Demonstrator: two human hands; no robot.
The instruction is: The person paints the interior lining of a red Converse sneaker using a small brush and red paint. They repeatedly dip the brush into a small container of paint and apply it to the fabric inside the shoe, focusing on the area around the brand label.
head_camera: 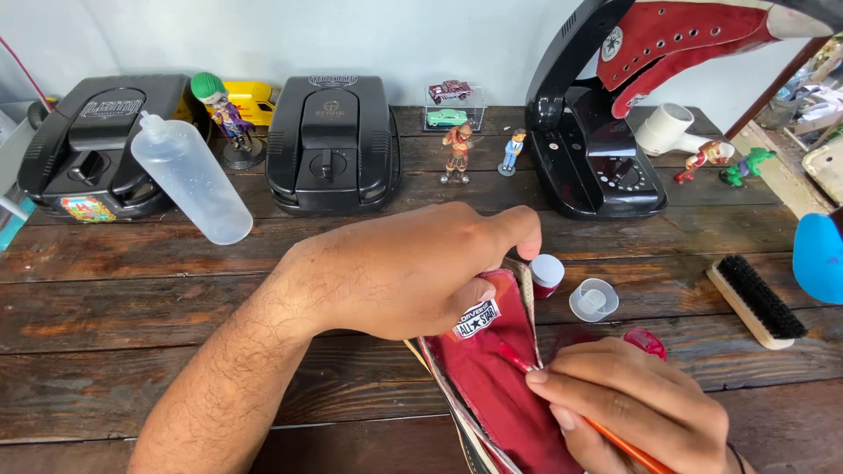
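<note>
- Head view: a red canvas shoe (492, 386) lies at the near edge of the dark wooden table (132, 290), its upper a deep wet-looking red with pale stitched edging along the opening and a small black-and-white woven tag (477, 319) on the tongue.
- The left hand (413, 272) lies over the shoe's upper part, fingers curled around the fabric and thumb stretched out toward the far edge of the opening; it grips the shoe and holds it flat.
- The right hand (628, 399) is closed in a pinch around a thin orange-handled brush (606, 434), whose red-loaded tip touches the canvas just beside the stitched edge.
- Just beyond the shoe stand a small jar of dark red paint (547, 274) with a white collar, its clear cap (594, 299) beside it, and a red lid (645, 342) partly behind the right hand.
- A colourful rectangular sticker (87, 209) sits on the front of the black case at far left.
- A round white emblem (612, 43) marks the ankle of a second red shoe mounted on the black machine (597, 167) at the back right.
</note>
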